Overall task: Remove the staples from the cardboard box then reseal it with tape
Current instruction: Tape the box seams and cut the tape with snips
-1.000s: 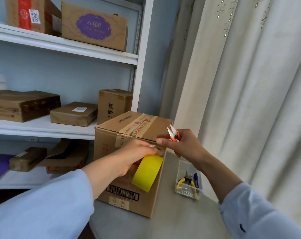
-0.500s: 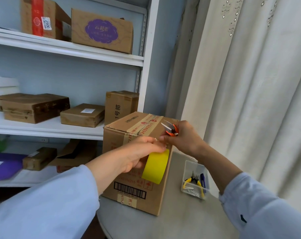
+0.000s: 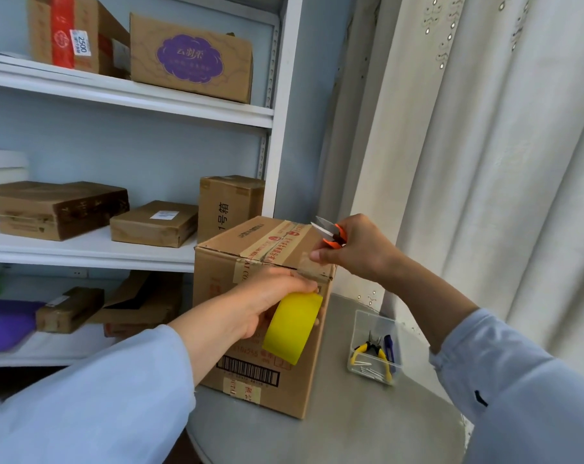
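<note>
Starting at far left: white shelving (image 3: 123,92) holds several brown cartons on its upper and middle boards; a purple item (image 3: 2,326) and a small taped carton (image 3: 68,308) lie on the lowest board.

Left sleeve (image 3: 89,406), pale blue, enters from the lower left; left hand (image 3: 257,306) grips the yellow tape roll (image 3: 292,328), fingers curled round it from above, thumb side hidden behind the roll; roll held against the near face of the cardboard box (image 3: 250,380), just below the box's top front edge.

Cardboard box stands upright on the round grey desk (image 3: 334,437); top flaps closed, with a printed tan tape strip running along the centre seam and down onto the near face; barcode label low on the near face. Clear tape (image 3: 309,267) appears to lie across the top front corner of the box; its exact extent cannot be told.

Right hand (image 3: 354,251) sits at the box's top right corner; forefinger and thumb tips press together at the clear tape on the top edge; remaining fingers curl round orange-handled snips (image 3: 331,233), blades apart and pointing up-left over the box top.

Right of the box, on the desk and apart from it: clear plastic tray (image 3: 361,370) containing yellow-handled pliers (image 3: 372,353), a blue item and loose metal staples (image 3: 367,368).

Far right: pale curtain (image 3: 485,162) hanging behind the desk; right sleeve (image 3: 518,396), pale blue, at lower right.
</note>
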A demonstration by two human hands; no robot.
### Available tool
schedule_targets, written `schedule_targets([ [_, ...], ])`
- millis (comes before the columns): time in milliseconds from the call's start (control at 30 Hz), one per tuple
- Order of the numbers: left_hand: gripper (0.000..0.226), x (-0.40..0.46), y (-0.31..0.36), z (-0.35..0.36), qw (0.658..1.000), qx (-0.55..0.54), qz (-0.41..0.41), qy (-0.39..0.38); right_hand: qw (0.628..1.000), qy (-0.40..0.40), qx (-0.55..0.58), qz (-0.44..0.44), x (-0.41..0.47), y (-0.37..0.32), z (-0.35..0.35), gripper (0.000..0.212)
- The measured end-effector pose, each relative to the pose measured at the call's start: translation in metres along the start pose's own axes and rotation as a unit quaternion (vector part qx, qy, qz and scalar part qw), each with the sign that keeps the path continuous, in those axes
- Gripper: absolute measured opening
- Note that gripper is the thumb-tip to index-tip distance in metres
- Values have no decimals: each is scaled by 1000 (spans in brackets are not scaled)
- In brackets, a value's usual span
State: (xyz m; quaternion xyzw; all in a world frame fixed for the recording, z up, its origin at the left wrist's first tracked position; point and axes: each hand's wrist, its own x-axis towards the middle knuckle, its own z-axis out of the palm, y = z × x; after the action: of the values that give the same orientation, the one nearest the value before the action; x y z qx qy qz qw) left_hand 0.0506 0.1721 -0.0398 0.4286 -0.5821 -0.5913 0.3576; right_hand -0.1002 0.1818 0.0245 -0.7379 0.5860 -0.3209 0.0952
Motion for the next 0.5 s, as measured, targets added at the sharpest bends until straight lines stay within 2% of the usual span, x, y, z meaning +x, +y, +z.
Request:
schedule_targets([
  [67,26,-1,-2,2,999,53,-3,14,1000,-9,-7,6,0,5,4,27],
  [133,33,0,-2,2,999,52,-9,4,1000,-18,24,10,2,10,4,23],
  [267,12,5,6,1,999,-35,-21,-33,997,-22,72,25,10,14,-1,12],
  [367,11,5,9,3,996,-70,-22,-42,995,-49,75,43,15,18,-2,15],
  [500,11,10,9,2,996,-59,-47,-45,990,-89,89,55,21,25,-1,16],
])
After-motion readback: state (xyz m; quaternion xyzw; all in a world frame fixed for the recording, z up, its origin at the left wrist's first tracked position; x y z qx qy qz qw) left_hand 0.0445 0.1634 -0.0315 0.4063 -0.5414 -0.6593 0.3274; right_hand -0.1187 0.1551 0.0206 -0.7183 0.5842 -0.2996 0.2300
